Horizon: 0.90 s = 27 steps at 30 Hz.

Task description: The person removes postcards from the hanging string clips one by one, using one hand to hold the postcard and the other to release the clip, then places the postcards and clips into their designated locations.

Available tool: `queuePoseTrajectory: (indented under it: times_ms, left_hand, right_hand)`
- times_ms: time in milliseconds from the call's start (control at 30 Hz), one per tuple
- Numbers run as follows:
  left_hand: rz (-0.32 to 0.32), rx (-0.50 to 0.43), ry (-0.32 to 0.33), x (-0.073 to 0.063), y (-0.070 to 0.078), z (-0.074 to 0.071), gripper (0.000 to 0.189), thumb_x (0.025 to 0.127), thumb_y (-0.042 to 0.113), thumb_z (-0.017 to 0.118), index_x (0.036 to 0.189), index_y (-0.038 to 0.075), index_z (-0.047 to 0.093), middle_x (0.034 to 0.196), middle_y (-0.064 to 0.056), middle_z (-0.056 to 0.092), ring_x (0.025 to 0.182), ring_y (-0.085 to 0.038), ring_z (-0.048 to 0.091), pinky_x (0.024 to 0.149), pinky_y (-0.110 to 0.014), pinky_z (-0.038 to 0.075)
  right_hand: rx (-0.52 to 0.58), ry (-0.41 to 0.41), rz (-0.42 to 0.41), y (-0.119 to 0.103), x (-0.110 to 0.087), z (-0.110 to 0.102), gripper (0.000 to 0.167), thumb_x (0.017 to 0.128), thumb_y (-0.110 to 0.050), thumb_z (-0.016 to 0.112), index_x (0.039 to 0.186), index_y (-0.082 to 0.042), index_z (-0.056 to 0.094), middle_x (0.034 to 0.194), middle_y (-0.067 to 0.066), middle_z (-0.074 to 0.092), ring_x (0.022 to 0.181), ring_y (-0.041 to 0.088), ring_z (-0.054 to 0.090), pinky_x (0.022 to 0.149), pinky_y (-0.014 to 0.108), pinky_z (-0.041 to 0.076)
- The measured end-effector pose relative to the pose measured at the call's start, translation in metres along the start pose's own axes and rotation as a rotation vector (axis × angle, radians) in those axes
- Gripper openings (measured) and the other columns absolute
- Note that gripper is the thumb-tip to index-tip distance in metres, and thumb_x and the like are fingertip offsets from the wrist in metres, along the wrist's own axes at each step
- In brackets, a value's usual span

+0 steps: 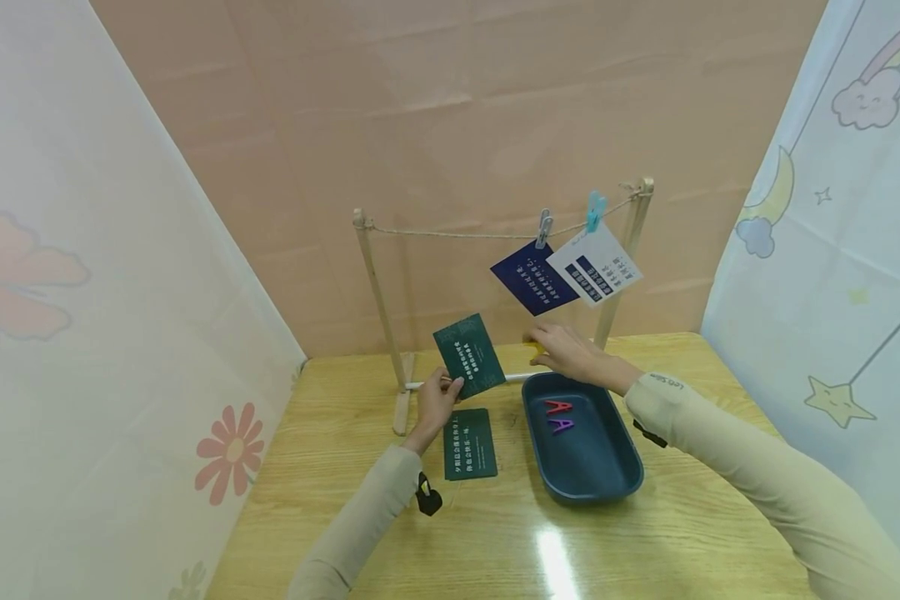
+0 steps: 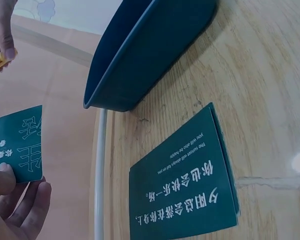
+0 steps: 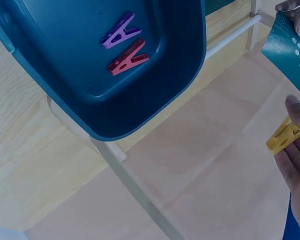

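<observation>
A dark green card with white writing (image 1: 471, 354) is pinched at its lower edge by my left hand (image 1: 437, 398), raised above the table. My right hand (image 1: 566, 352) pinches a yellow clothespin (image 3: 284, 136) between thumb and fingers, to the right of that card and apart from it. Above, a string (image 1: 450, 234) runs between two wooden posts. From it hang a navy card (image 1: 528, 279) under a grey clothespin (image 1: 543, 229) and a white card (image 1: 598, 260) under a light blue clothespin (image 1: 595, 211).
A stack of green cards (image 2: 180, 185) lies on the table below my left hand. Right of it stands a dark blue basin (image 1: 588, 475) with a red clothespin (image 3: 128, 57) and a purple clothespin (image 3: 121, 31) inside. A white rod (image 2: 100, 170) joins the posts low down.
</observation>
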<state>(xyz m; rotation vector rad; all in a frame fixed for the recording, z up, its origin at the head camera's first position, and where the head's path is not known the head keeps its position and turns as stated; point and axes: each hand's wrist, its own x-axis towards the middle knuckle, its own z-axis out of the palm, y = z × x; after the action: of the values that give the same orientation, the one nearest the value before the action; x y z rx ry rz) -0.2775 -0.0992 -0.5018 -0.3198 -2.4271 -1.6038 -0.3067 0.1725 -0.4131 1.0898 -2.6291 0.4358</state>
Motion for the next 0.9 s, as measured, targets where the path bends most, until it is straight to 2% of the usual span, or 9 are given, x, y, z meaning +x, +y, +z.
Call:
queuePoseTrajectory:
  times_ms: [133,233,333,433,500,600,700,833,900]
  left_hand:
    - [-0.025,0.015,-0.001,0.000,-0.003,-0.001,0.014,0.099,0.009,0.061,0.096,-0.004,0.058,0.079,-0.017,0.070,0.071,-0.039,0.067,0.055,-0.028,0.048]
    - [-0.035,0.017,-0.004,-0.001,-0.006,-0.001,0.013,0.099,0.007,0.062,0.095,-0.005,0.058,0.080,-0.017,0.070,0.070,-0.036,0.068,0.057,-0.029,0.054]
    - [-0.049,0.001,-0.023,-0.002,-0.008,-0.001,0.014,0.099,0.005,0.061,0.091,-0.006,0.054,0.079,-0.020,0.069,0.072,-0.040,0.067,0.061,-0.039,0.059]
    - [-0.055,-0.011,-0.051,-0.004,-0.010,-0.002,0.016,0.099,0.003,0.060,0.088,-0.006,0.051,0.077,-0.024,0.066,0.074,-0.046,0.066,0.065,-0.048,0.060]
    - [-0.052,-0.006,-0.063,-0.005,-0.010,-0.003,0.016,0.098,0.002,0.060,0.087,-0.006,0.051,0.075,-0.025,0.065,0.074,-0.048,0.065,0.064,-0.046,0.060]
    - [-0.043,0.017,-0.074,-0.007,-0.012,-0.006,0.016,0.098,0.000,0.060,0.086,-0.007,0.052,0.073,-0.025,0.065,0.071,-0.047,0.065,0.057,-0.033,0.058]
    - [-0.055,0.023,-0.083,-0.008,-0.014,-0.007,0.016,0.097,0.000,0.060,0.086,-0.007,0.052,0.074,-0.025,0.065,0.065,-0.037,0.065,0.054,-0.025,0.053]
    - [-0.064,0.021,-0.093,-0.009,-0.018,-0.008,0.016,0.098,0.001,0.060,0.087,-0.006,0.051,0.076,-0.024,0.066,0.058,-0.016,0.061,0.053,-0.025,0.054]
    - [-0.062,0.025,-0.095,-0.009,-0.019,-0.009,0.015,0.098,0.001,0.061,0.088,-0.006,0.052,0.077,-0.024,0.067,0.056,-0.011,0.059,0.052,-0.025,0.053]
  right_hand:
    - [-0.004,-0.040,-0.003,0.002,-0.004,0.001,0.034,0.082,-0.009,0.082,0.110,0.000,0.067,0.104,0.013,0.067,0.090,0.026,0.065,0.078,0.042,0.058]
    - [-0.005,-0.071,-0.005,0.004,-0.007,0.003,0.033,0.081,-0.010,0.083,0.110,-0.001,0.068,0.104,0.012,0.067,0.091,0.027,0.065,0.079,0.042,0.058]
    - [-0.021,-0.091,-0.019,0.007,-0.010,0.006,0.032,0.082,-0.011,0.083,0.109,-0.002,0.068,0.103,0.010,0.065,0.090,0.025,0.064,0.079,0.041,0.057]
    - [-0.038,-0.087,-0.050,0.009,-0.013,0.007,0.032,0.081,-0.010,0.083,0.108,-0.002,0.069,0.099,0.009,0.063,0.087,0.025,0.062,0.077,0.041,0.057]
    - [-0.043,-0.083,-0.061,0.010,-0.014,0.008,0.031,0.080,-0.009,0.083,0.107,-0.002,0.068,0.099,0.009,0.063,0.086,0.025,0.062,0.077,0.042,0.056]
    - [-0.043,-0.090,-0.058,0.010,-0.016,0.008,0.031,0.080,-0.008,0.083,0.108,-0.002,0.069,0.100,0.010,0.064,0.087,0.026,0.063,0.078,0.043,0.056]
    - [-0.050,-0.101,-0.053,0.010,-0.018,0.009,0.032,0.080,-0.008,0.083,0.108,-0.001,0.069,0.101,0.011,0.065,0.088,0.027,0.063,0.079,0.044,0.056]
    - [-0.071,-0.103,-0.064,0.010,-0.021,0.011,0.033,0.078,-0.007,0.084,0.107,-0.002,0.069,0.099,0.010,0.064,0.088,0.027,0.063,0.077,0.046,0.054]
    - [-0.082,-0.106,-0.066,0.009,-0.022,0.012,0.033,0.077,-0.006,0.085,0.107,-0.002,0.069,0.098,0.009,0.064,0.087,0.026,0.063,0.076,0.047,0.052]
